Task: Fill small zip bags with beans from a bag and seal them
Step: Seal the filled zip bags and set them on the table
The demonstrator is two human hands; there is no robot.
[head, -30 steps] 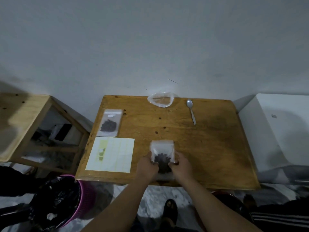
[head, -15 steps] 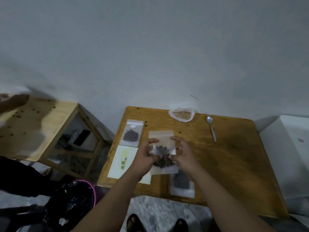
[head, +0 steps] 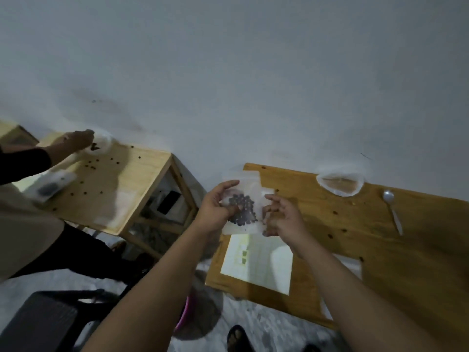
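Observation:
A small clear zip bag with a clump of dark beans in its middle is held up in the air over the left end of the wooden table. My left hand pinches its left side. My right hand grips its right side with thumb and fingers. The bag's top edge points up toward the wall. An open clear plastic bag lies at the table's far edge. Beside it lies a metal spoon.
A white label sheet lies on the table's left near corner. To the left stands a second wooden table with scattered beans, a filled zip bag and another person's hand at a white bowl. A pink bin stands below.
I have lifted the bean bag off the table's near edge and carried it up and leftward. The view swung left, bringing the other person's table and hand into view.

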